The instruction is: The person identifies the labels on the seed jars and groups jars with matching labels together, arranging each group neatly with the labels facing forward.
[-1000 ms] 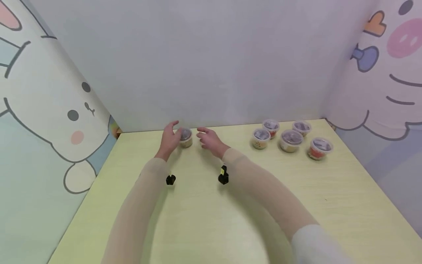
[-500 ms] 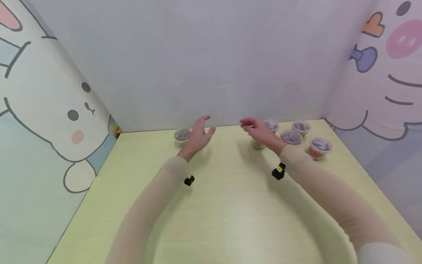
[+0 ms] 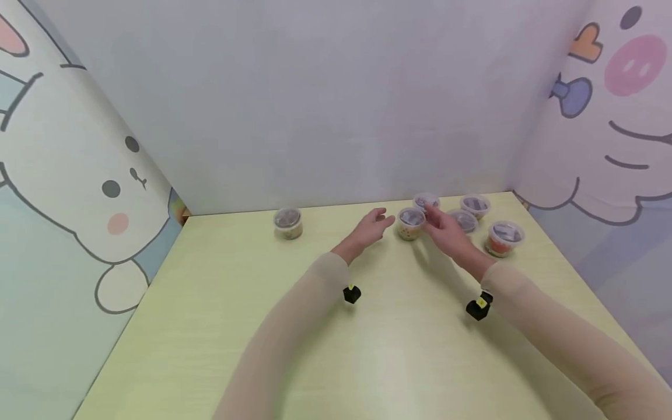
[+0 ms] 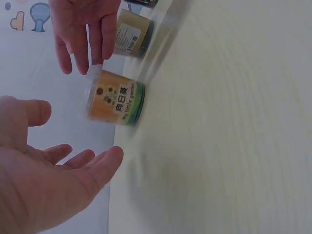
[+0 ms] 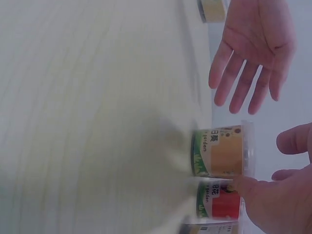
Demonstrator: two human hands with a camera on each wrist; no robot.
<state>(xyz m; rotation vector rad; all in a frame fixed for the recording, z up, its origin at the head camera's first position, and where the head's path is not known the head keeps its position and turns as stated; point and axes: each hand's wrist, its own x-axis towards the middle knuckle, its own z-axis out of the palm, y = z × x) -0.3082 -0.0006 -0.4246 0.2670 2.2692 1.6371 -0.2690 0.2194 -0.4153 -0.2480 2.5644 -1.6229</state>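
A small round lidded tub point(image 3: 410, 226) with an orange and green label stands between my two hands near the back of the table. In the left wrist view this tub point(image 4: 114, 100) is slightly blurred. To its left is my left hand point(image 3: 367, 229), fingers spread and apart from the tub. My right hand point(image 3: 448, 234) is at its right side, fingertips close to the clear lid; whether they touch, I cannot tell. In the right wrist view, a red-labelled tub point(image 5: 222, 201) stands behind the right fingertips point(image 5: 246, 187). Both palms face the orange tub.
Another lidded tub point(image 3: 288, 224) stands alone to the left. Several more are grouped at the right: a back one point(image 3: 426, 202), a far right one point(image 3: 475, 205), a partly hidden one point(image 3: 464, 221) and a red one point(image 3: 504, 238). A pale wall point(image 3: 325, 116) rises behind the table.
Both hands have moved right, from around the lone left tub to the orange-labelled tub in the right group. The lone tub shifted slightly left by half a second ago, and the hands left it.
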